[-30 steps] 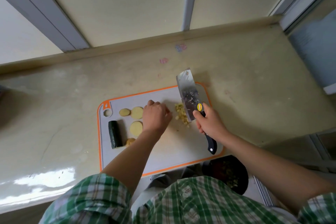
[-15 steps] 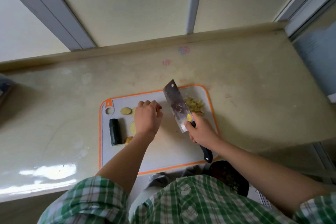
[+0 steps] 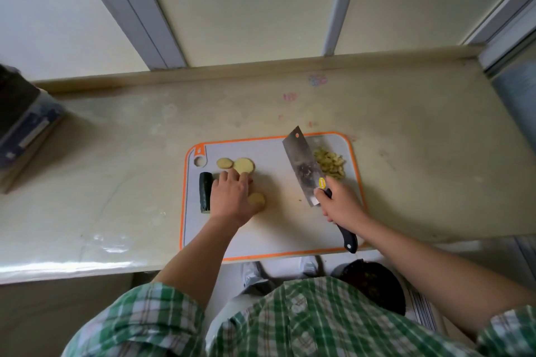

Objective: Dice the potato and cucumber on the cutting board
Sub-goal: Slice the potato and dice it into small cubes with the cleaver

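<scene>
Potato slices (image 3: pixel 243 165) lie left of centre on the cutting board (image 3: pixel 278 235). The uncut cucumber (image 3: pixel 205 195) sits just left of them, and a diced pile (image 3: pixel 330 164) in the far right corner. Left hand (image 3: pixel 230 197) rests on the slices, fingers fairly straight, no pinch seen. Right hand (image 3: pixel 338 201) grips the cleaver (image 3: pixel 303 168) by its handle. Risk: loosely stacked slices may slide under the blade, bringing fingertips near the edge.

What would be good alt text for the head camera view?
A person's right hand grips a cleaver over an orange-rimmed cutting board, beside a pile of diced potato. Their left hand rests on potato slices next to a cucumber piece.
</scene>
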Tool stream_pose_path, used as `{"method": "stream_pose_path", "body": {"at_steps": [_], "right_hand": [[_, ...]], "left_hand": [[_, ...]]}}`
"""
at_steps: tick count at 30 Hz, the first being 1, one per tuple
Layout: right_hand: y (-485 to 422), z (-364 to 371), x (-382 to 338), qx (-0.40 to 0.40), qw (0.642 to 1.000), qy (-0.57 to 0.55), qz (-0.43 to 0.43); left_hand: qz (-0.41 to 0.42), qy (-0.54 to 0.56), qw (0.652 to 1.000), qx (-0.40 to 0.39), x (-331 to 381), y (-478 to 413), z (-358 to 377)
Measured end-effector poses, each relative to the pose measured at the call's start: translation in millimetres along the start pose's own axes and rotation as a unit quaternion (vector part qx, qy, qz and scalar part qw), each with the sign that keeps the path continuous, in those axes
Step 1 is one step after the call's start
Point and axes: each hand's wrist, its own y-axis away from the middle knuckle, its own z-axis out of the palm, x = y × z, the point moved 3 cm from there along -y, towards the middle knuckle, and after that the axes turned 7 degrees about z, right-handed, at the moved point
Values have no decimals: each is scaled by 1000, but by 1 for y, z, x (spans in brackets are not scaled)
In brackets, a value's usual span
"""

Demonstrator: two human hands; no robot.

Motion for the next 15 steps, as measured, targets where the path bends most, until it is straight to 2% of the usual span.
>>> {"method": "stream_pose_path", "body": {"at_steps": [4,6,9,12,15], "right_hand": [[2,5,-8,-9,1000,-19,-1],[3,6,-10,-6,1000,-27,3],[6,7,-11,-10,999,-39,10],[8,8,-11,-10,999,-42,16],[8,10,-11,-11,999,-46,21]], "left_hand": [[85,-62,994,-3,0,5,-3],[91,-53,994,9,2,7,-4],[23,-24,998,54,1,7,-5],[-61,-48,997,29,-6,4,-7],[-53,-57,997,5,-8,1,-6]]}}
